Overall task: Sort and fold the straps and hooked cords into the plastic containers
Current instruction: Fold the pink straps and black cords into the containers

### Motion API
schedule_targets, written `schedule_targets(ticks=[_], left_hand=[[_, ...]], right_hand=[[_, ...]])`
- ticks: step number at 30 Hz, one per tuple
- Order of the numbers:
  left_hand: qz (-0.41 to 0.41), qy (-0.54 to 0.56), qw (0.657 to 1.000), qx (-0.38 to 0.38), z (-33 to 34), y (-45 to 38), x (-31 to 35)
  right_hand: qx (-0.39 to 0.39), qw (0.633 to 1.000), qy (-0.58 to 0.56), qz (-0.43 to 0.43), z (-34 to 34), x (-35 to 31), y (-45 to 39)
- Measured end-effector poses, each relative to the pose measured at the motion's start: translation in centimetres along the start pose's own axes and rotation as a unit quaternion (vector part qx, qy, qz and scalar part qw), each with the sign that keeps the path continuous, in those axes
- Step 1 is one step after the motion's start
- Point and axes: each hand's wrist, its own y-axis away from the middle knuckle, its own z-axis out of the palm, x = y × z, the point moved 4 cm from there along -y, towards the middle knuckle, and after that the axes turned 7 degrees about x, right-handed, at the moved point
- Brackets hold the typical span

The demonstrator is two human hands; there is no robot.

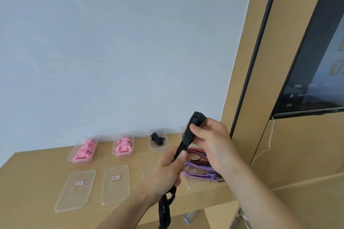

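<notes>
Black strap [183, 145] steeply upright between hands, seemingly folded.

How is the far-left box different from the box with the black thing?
The far-left box holds pink straps; the other box holds a black bundle. The left box looks full and longer; the other looks shorter, partly filled. Both are clear plastic, lidless, by the wall.

A pale wall [111, 42] rises behind a wooden table [37, 173], beside a dark screen [316, 61].

Lid labels [79, 183] perhaps too blurred
</notes>
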Motion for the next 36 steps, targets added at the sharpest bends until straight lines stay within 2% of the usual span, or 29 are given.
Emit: schedule_targets(ticks=[4, 10, 13, 17, 21, 24, 28, 31, 36], left_hand=[[-0.018, 0.035, 0.999, 0.01, -0.1, 0.4, -0.1], [-0.086, 0.153, 0.984, 0.015, 0.8, 0.8, 0.7], [-0.117, 0.207, 0.971, 0.022, 0.9, 1.1, 1.3], [-0.15, 0.275, 0.949, 0.019, 1.2, 0.9, 1.5], [-0.16, 0.3, 0.94, -0.014, 1.7, 0.6, 1.8], [-0.162, 0.34, 0.926, -0.018, 1.5, 0.1, 1.9], [-0.174, 0.406, 0.895, -0.06, 0.8, 0.0, 2.3], [-0.132, 0.337, 0.923, -0.131, 0.1, 0.2, 3.1], [-0.082, 0.277, 0.94, -0.181, -0.1, 0.3, 2.7]], right_hand=[[0.03, 0.998, 0.029, -0.04, -0.6, 0.2, 0.1], [0.046, 0.974, 0.122, -0.183, -0.2, -0.3, 0.9], [0.053, 0.926, 0.241, -0.287, -0.1, 0.1, 1.7], [0.058, 0.85, 0.312, -0.421, 0.4, 0.5, 3.1], [0.024, 0.827, 0.316, -0.465, 0.4, 1.8, 3.4], [-0.018, 0.789, 0.345, -0.508, 0.5, 1.9, 3.4], [-0.069, 0.79, 0.368, -0.485, 0.9, 1.9, 3.9], [-0.092, 0.813, 0.354, -0.452, 0.3, 1.7, 4.3], [-0.034, 0.878, 0.309, -0.364, -0.6, 0.7, 4.0]])
